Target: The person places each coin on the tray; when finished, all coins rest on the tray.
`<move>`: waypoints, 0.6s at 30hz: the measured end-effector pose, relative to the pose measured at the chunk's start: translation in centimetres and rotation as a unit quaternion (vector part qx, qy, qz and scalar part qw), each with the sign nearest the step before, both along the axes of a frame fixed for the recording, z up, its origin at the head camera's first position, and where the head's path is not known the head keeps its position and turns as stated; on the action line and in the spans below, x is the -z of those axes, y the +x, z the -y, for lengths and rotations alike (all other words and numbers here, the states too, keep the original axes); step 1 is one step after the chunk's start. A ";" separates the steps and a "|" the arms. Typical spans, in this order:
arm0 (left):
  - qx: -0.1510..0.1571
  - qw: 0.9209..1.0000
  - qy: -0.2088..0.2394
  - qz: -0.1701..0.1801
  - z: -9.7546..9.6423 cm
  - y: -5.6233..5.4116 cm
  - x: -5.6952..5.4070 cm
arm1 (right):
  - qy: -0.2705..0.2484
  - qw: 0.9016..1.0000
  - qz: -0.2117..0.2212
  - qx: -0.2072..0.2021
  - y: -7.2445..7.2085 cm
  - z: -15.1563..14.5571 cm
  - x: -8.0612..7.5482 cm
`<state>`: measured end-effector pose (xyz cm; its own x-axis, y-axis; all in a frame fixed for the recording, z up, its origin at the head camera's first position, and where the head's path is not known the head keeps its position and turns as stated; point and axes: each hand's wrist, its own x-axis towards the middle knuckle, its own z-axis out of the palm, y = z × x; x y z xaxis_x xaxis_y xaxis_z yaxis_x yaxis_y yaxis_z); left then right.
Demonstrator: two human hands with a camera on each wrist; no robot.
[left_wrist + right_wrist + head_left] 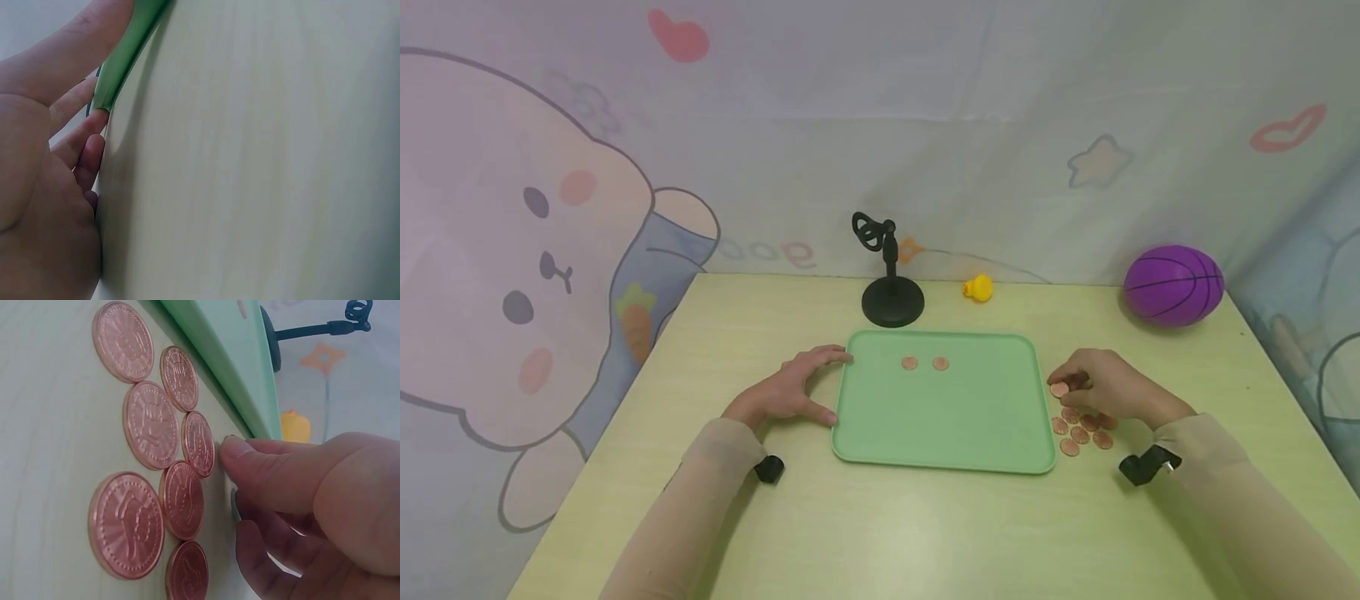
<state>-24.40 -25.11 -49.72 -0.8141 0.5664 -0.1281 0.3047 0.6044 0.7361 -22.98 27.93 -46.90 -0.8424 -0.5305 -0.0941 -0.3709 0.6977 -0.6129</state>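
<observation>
A light green tray (940, 417) lies on the table with two copper-coloured coins (925, 364) near its far edge. My left hand (790, 387) rests at the tray's left side, thumb and fingers spread and touching the rim. In the left wrist view, its fingertips meet the green edge (119, 75). Just off the tray's right side, my right hand (1101, 383) pinches a copper-coloured coin (1059, 389) between thumb and fingers. Several more coins (150, 425) lie flat in a loose cluster beside that hand, their embossed faces up.
Behind the tray stands a small black stand (892, 302) with a round base. A yellow toy (979, 288) sits to its right, close to the backdrop. At the table's far right corner is a purple ball (1174, 286). A printed cloth (962, 150) hangs behind the table.
</observation>
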 end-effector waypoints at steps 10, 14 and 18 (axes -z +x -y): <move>0.000 1.000 0.001 0.001 0.0 0.1 0.0 | 0.005 0.999 -0.027 0.024 0.1 -0.2 -0.1; -0.001 1.000 0.001 0.001 0.0 0.1 0.0 | 0.007 0.998 -0.047 0.029 -0.1 -0.1 -0.6; 0.000 1.000 0.003 0.001 0.0 0.0 0.1 | 0.007 0.997 -0.074 0.021 -0.5 0.2 -0.9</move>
